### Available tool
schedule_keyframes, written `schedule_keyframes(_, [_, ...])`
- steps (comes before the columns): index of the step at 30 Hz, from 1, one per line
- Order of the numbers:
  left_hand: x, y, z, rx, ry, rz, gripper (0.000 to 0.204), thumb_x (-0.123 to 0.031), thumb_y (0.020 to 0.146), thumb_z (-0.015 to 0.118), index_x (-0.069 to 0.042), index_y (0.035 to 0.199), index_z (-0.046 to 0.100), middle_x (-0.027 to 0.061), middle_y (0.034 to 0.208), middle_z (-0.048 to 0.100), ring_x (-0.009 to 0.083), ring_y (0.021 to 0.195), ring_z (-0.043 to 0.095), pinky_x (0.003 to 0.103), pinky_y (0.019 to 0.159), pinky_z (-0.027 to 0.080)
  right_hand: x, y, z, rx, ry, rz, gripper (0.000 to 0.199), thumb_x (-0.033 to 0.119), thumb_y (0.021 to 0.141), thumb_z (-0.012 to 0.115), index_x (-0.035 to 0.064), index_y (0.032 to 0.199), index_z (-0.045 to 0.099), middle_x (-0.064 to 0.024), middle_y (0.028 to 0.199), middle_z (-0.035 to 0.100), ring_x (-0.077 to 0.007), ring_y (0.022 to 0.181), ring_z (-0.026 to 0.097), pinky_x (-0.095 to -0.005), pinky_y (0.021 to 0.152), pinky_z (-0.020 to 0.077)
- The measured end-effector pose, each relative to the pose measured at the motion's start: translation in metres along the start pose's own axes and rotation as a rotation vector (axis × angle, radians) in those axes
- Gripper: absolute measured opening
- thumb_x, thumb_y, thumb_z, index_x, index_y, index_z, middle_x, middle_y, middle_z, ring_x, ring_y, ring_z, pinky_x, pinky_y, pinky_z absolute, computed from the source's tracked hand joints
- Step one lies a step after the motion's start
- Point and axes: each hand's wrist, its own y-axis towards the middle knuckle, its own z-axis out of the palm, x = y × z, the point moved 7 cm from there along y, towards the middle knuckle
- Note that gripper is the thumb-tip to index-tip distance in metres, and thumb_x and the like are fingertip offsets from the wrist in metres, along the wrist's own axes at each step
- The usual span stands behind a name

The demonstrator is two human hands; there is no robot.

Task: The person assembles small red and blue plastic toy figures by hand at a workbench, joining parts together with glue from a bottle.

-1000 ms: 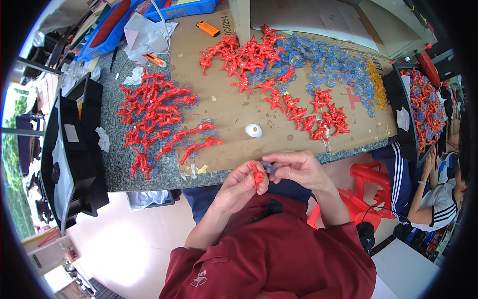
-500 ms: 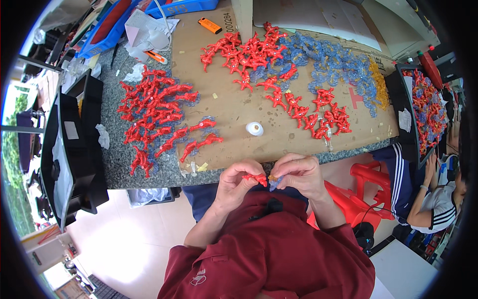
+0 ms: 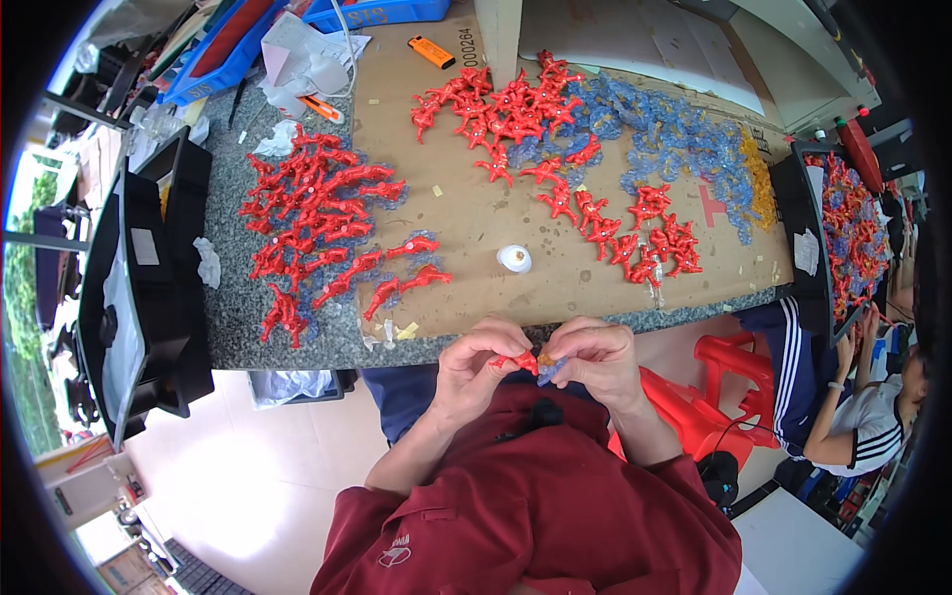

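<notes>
Just off the table's near edge, my left hand [image 3: 470,375] pinches a small glossy red plastic figure part [image 3: 523,362] between thumb and fingers. My right hand [image 3: 607,365] grips a translucent blue plastic piece [image 3: 550,374] with a bit of amber at its top. The red and blue parts meet end to end between my fingertips; whether they are joined I cannot tell. On the table beyond lie a pile of red figure parts [image 3: 307,203] at left, more red parts [image 3: 516,104] at the back, and a heap of translucent blue pieces [image 3: 659,129] with amber pieces [image 3: 756,183] beside it.
A small white bottle [image 3: 514,259] stands on the cardboard sheet [image 3: 446,223]. An orange cutter [image 3: 431,52] lies at the back. Black bins [image 3: 159,288] flank the left side; a full black bin [image 3: 805,198] is at right. A co-worker [image 3: 858,426] sits beyond a red stool [image 3: 734,372].
The red part and the blue piece have come closer and now touch. My left hand has shifted slightly right, and the whole view has moved a little.
</notes>
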Motion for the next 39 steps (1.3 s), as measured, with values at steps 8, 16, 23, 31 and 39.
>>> schedule_keyframes(8, [-0.005,0.003,0.001,0.019,0.138,0.042,0.013,0.002,0.080,0.057,-0.003,0.093,0.058,0.0121,0.094,0.056,0.0186,0.086,0.053,0.028,0.070,0.049,-0.001,0.000,-0.001,-0.019,0.063,0.026,0.018,-0.009,0.071,0.064,-0.0028,0.088,0.064,-0.0119,0.092,0.060,-0.0132,0.068,0.062,-0.0207,0.054,0.0506])
schedule_keyframes(16, [-0.009,0.004,-0.001,0.002,0.287,0.064,0.010,-0.002,0.078,0.061,-0.006,0.087,0.058,0.0110,0.086,0.058,0.0204,0.079,0.052,0.030,0.067,0.044,0.009,-0.002,0.003,-0.047,-0.137,-0.053,0.017,-0.008,0.072,0.064,-0.0038,0.089,0.063,-0.0118,0.091,0.058,-0.0121,0.067,0.061,-0.0198,0.053,0.0484])
schedule_keyframes(23, [-0.020,0.005,0.001,0.072,0.427,0.231,0.008,-0.002,0.079,0.060,-0.003,0.087,0.060,0.0093,0.086,0.062,0.0213,0.081,0.055,0.029,0.069,0.047,0.002,-0.008,0.009,-0.089,-0.036,-0.008,0.019,-0.008,0.074,0.062,-0.0052,0.092,0.061,-0.0121,0.093,0.056,-0.0139,0.070,0.062,-0.0196,0.054,0.0499])
schedule_keyframes(31, [-0.008,0.002,-0.004,0.003,0.266,0.057,0.013,-0.001,0.076,0.063,-0.002,0.089,0.061,0.0109,0.089,0.061,0.0211,0.081,0.057,0.031,0.071,0.047,0.005,-0.010,0.012,-0.126,-0.179,-0.130,0.019,-0.008,0.073,0.063,-0.0049,0.091,0.061,-0.0129,0.093,0.056,-0.0152,0.071,0.062,-0.0208,0.057,0.0518])
schedule_keyframes(39, [0.011,-0.005,-0.011,0.012,-0.180,-0.088,0.017,-0.005,0.073,0.067,-0.003,0.090,0.061,0.0143,0.099,0.059,0.0229,0.091,0.056,0.033,0.075,0.050,0.034,-0.010,0.031,-0.110,-0.672,-0.398,0.028,0.001,0.063,0.075,0.0013,0.089,0.064,-0.0088,0.085,0.061,-0.0158,0.069,0.061,-0.0240,0.060,0.0494])
